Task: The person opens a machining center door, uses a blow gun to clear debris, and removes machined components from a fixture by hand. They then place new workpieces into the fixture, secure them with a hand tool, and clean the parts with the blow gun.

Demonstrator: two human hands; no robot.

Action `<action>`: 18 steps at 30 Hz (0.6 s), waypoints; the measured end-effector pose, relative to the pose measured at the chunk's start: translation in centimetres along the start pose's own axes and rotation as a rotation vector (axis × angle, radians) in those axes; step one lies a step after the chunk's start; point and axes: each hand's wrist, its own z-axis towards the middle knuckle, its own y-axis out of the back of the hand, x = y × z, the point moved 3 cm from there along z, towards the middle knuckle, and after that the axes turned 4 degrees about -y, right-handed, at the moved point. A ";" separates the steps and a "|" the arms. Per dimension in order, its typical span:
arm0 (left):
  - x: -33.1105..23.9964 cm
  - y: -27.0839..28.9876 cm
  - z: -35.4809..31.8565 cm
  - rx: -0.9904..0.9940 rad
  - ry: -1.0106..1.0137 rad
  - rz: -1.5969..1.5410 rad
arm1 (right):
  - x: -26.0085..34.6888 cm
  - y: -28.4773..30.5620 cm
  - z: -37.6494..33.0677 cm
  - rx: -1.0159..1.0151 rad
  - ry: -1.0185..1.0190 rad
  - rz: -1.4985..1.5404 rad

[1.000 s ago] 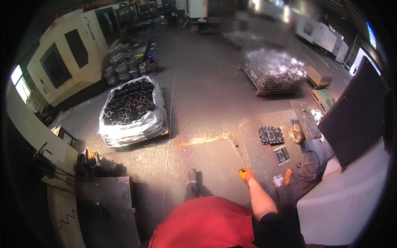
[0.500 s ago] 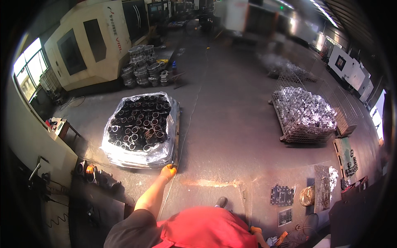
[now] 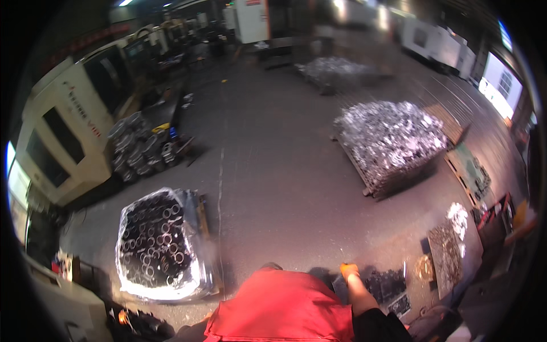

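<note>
In an orange glove, my right hand [image 3: 348, 270] swings out ahead of my red apron [image 3: 279, 310], over the floor. Nothing shows in it, and its fingers are too small and blurred to read. Nearest to it on the floor are dark flat metal plates [image 3: 387, 288]. A sliver of my left arm [image 3: 194, 332] shows beside the apron, but the left hand itself is hidden. To the left stands a pallet load of dark ring-ended metal parts [image 3: 151, 239], wrapped in clear plastic film [image 3: 196, 239].
A bin heaped with silvery castings [image 3: 393, 137] stands right of centre, with a green-topped pallet [image 3: 470, 171] beyond its near corner. Stacked round castings [image 3: 137, 145] sit by a cream machine [image 3: 65, 137] at left. A board [image 3: 444, 256] lies at lower right.
My view has turned right, and the wrapped pallet now sits lower left. My left hand, earlier by the pallet's near corner, has dropped from sight. My right hand has swung forward.
</note>
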 end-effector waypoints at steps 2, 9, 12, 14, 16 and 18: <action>-5.8 -1.2 2.6 0.051 -0.002 -0.026 | 8.2 2.2 1.0 0.000 0.291 -0.015; -34.4 -9.2 15.3 0.273 -0.093 0.175 | 16.2 12.0 6.5 -0.138 0.168 0.062; -50.5 -11.6 19.9 0.326 -0.227 0.180 | 9.5 10.7 10.5 -0.024 -0.156 0.194; -63.5 -15.3 21.5 0.333 -0.404 0.117 | 4.9 12.4 8.9 0.297 -0.294 0.080; -77.4 -21.5 19.6 0.339 -0.707 0.055 | 0.9 11.6 9.7 0.171 -0.252 -0.070; -90.4 -27.5 17.5 0.531 -1.060 0.141 | -0.5 11.7 10.4 -0.017 -0.375 0.035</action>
